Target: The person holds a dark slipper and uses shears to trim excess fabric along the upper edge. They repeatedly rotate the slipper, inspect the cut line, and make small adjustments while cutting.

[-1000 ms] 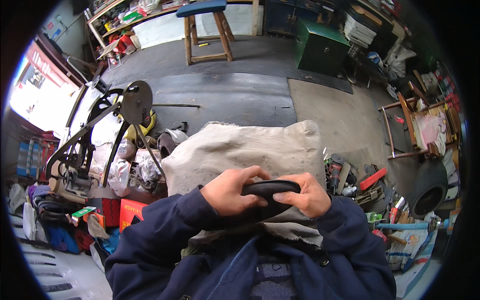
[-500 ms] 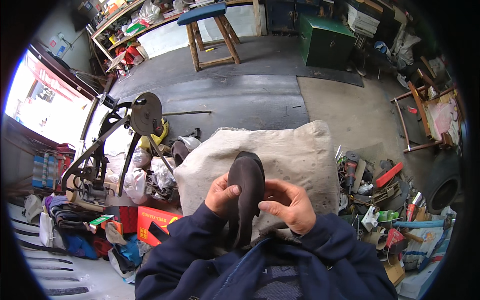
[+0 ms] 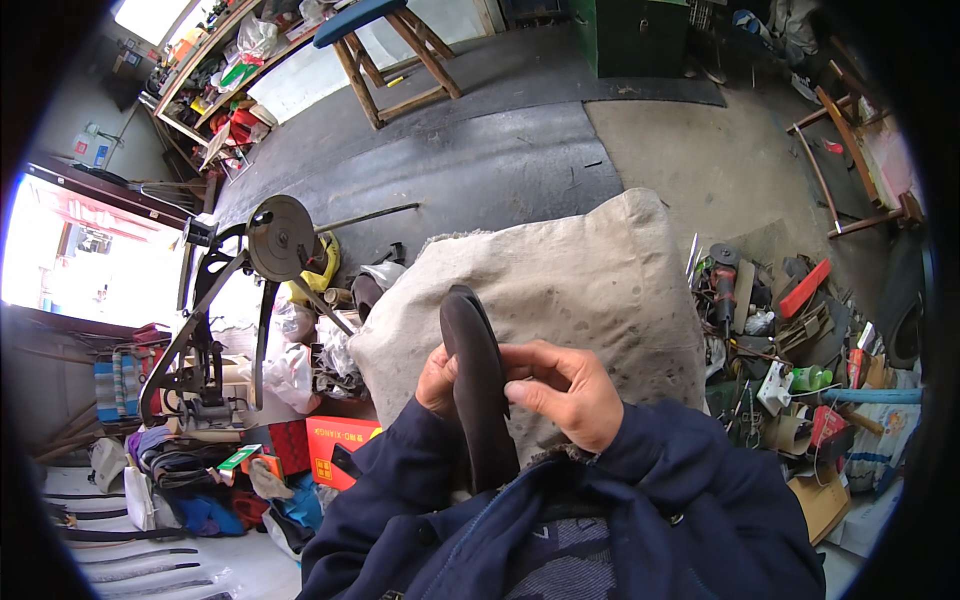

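A dark brown boot stands on end between my hands above my lap, its rounded end pointing away from me. My left hand grips its left side, with most of the fingers hidden behind it. On the other side, my right hand pinches the boot's right edge between thumb and bent fingers. Whether a small piece sits in that pinch I cannot tell. Under both hands a stained, pale cloth covers my lap.
At left stands a black hand-cranked sewing machine, with plastic bags around its foot. A red box and folded fabrics lie nearer. Tools, including an angle grinder, crowd the right. A blue-topped stool is farther off.
The boot has turned so that its side edge shows more, with its far end tipped left. Both hands still hold it. My view has tilted and shifted.
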Available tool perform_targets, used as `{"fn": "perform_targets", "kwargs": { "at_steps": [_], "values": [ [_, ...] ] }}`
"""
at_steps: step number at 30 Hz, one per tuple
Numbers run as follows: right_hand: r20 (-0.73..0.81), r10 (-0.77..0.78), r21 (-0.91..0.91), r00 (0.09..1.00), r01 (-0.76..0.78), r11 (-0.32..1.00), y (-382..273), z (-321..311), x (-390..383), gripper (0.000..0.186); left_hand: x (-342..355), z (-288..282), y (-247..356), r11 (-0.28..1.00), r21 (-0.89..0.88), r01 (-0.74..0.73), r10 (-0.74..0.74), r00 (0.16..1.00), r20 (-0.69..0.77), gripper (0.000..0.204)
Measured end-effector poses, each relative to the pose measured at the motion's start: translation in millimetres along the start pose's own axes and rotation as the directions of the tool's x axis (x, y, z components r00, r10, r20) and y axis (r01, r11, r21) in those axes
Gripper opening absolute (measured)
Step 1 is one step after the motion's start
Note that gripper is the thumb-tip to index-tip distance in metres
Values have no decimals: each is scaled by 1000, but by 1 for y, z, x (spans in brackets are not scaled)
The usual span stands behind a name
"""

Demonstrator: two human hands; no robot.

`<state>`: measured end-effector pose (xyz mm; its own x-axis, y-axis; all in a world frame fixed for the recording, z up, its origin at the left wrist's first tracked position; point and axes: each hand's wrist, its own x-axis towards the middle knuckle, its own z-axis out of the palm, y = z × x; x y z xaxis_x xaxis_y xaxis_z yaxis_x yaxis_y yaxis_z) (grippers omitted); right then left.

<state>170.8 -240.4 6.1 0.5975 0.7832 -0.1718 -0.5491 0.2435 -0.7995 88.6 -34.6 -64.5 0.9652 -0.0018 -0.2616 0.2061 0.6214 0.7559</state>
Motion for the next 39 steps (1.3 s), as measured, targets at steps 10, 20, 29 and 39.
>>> {"fn": "perform_targets", "kwargs": {
  "at_steps": [10, 20, 29, 39],
  "values": [
    [-11, 38, 138, 999, -36, 990, 12, -18, 18, 43, 8, 1, 0, 998, -60, 11, -15, 998, -64, 70],
    [-19, 86, 245, 996, -79, 966, 21, -31, 25, 43, 11, 2, 1, 967, -251, 38, -24, 998, 58, 54],
    [-60, 118, 310, 991, -94, 946, 23, -36, 28, 41, 8, 4, 0, 954, -292, 63, -100, 988, -115, 45],
    [-126, -49, -26, 991, 46, 999, -3, -20, 23, 54, 19, 61, 28, 919, 345, -191, 282, 930, -237, 23]
  ]
}}
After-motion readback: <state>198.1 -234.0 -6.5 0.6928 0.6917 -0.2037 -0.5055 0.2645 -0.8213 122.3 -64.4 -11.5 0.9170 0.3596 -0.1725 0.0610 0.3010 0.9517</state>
